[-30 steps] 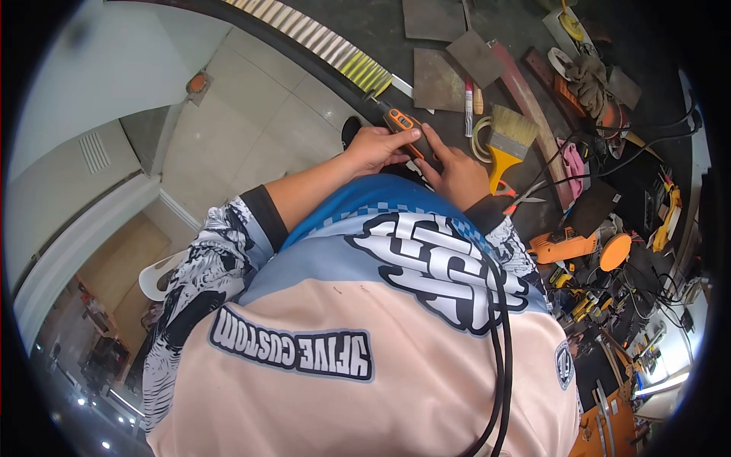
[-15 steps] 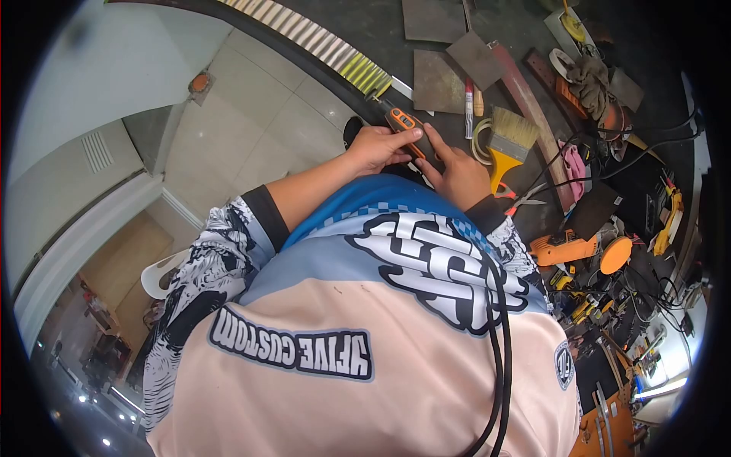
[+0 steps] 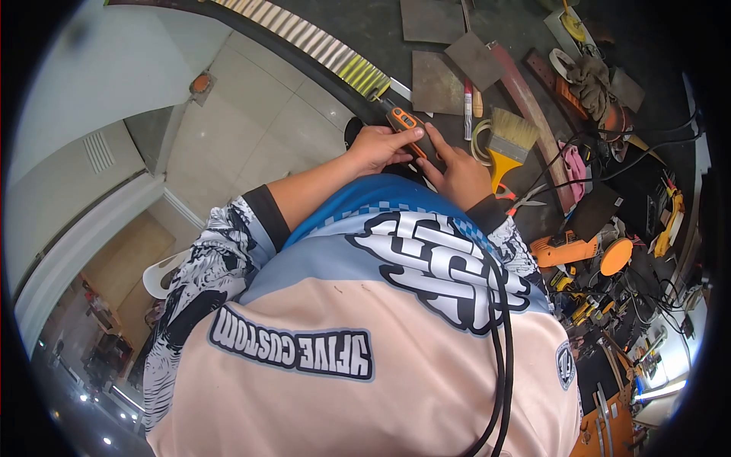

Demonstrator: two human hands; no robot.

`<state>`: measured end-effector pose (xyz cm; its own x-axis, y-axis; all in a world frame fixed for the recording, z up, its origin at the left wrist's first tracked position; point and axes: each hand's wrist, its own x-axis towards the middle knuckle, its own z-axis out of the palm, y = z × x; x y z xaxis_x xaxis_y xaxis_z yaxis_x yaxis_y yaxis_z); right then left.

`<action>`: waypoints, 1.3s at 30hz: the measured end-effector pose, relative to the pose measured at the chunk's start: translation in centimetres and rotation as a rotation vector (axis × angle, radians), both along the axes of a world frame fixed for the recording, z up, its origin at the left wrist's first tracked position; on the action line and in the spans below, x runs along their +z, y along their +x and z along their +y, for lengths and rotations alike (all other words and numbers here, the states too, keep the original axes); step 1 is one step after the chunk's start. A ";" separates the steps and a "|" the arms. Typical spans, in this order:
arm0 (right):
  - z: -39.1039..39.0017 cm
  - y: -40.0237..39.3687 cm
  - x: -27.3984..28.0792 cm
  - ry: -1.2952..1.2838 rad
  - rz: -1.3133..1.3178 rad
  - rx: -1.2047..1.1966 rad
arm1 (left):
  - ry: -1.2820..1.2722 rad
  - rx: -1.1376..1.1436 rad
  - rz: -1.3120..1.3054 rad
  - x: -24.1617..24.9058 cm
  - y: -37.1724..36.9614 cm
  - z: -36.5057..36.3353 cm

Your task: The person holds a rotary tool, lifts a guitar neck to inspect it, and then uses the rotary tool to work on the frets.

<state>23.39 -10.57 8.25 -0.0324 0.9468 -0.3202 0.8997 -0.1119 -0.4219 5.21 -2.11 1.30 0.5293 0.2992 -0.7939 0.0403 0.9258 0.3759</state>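
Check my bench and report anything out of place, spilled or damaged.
No spill or clear damage shows. The right side looks untidy, though: a black cable trails loosely past the pink cloth, where it might snag, and the scissors near the brush seem to lie open.

Peach and blue jersey [image 3: 320, 411] with patterned sleeves [image 3: 199, 283], black cuffs [image 3: 266, 209]
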 end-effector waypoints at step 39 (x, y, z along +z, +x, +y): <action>0.8 1.3 0.1 -0.019 0.022 -0.020 | 0.035 0.015 0.053 0.7 1.5 0.5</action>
